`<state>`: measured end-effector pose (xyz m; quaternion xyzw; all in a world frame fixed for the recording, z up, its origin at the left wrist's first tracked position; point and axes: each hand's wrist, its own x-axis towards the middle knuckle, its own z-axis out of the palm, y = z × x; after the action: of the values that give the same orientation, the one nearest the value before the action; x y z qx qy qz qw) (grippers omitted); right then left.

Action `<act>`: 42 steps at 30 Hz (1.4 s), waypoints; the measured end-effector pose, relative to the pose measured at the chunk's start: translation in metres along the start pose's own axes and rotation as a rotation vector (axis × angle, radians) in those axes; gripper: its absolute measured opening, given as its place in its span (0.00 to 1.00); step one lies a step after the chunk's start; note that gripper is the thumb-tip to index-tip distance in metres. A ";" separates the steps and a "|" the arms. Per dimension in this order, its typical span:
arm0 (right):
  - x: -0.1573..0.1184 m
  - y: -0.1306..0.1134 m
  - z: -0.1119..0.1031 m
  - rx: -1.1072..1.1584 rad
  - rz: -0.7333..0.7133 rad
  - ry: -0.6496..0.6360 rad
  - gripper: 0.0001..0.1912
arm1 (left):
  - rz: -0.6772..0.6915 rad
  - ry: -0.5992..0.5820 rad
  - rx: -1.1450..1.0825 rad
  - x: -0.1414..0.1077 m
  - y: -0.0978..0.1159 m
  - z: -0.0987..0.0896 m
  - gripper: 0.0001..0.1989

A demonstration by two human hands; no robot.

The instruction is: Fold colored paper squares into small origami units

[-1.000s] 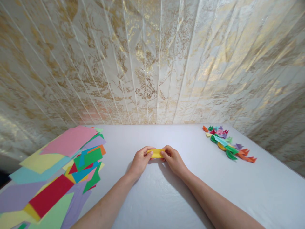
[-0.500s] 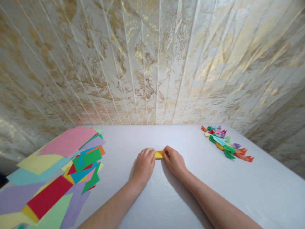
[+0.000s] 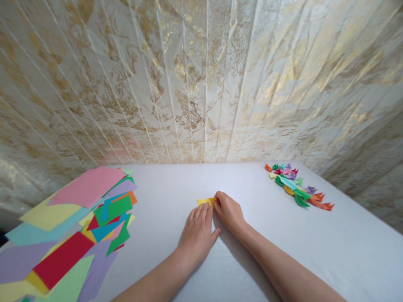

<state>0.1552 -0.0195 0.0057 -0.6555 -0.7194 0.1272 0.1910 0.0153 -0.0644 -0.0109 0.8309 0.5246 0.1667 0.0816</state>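
A small folded piece of yellow paper [image 3: 204, 201] lies on the white table in front of me, partly covered by my fingers. My left hand [image 3: 199, 228] rests palm down over its near edge, fingers stretched out flat and thumb apart. At the paper's right end, my right hand [image 3: 229, 211] pinches it between thumb and curled fingers. The fingertips of both hands almost meet on the paper.
Sheets of coloured paper, among them a pink sheet [image 3: 90, 184], a red sheet [image 3: 63, 262] and a green piece [image 3: 116, 209], overlap on the left. Several small folded paper figures [image 3: 296, 188] stand at the right. A patterned curtain [image 3: 189, 84] hangs behind the white table [image 3: 176, 180].
My left hand has let go of the yellow paper's left end, slid right and nearer, and flattened onto it. The right hand keeps its pinch. The view has shifted slightly.
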 end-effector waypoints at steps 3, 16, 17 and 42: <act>0.001 0.001 0.001 -0.022 -0.014 0.004 0.07 | -0.013 -0.025 0.007 0.001 0.001 -0.002 0.30; 0.001 0.002 0.001 -0.049 -0.024 -0.002 0.07 | -0.006 0.033 0.014 0.000 -0.003 0.007 0.29; 0.001 0.001 0.001 -0.052 -0.023 -0.001 0.07 | -0.009 0.032 0.014 0.000 -0.003 0.007 0.29; -0.001 -0.001 -0.007 -0.096 -0.006 -0.046 0.10 | -0.043 -0.030 0.052 0.000 0.002 0.001 0.30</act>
<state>0.1573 -0.0215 0.0120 -0.6587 -0.7309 0.1070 0.1430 0.0167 -0.0652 -0.0110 0.8236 0.5453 0.1389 0.0713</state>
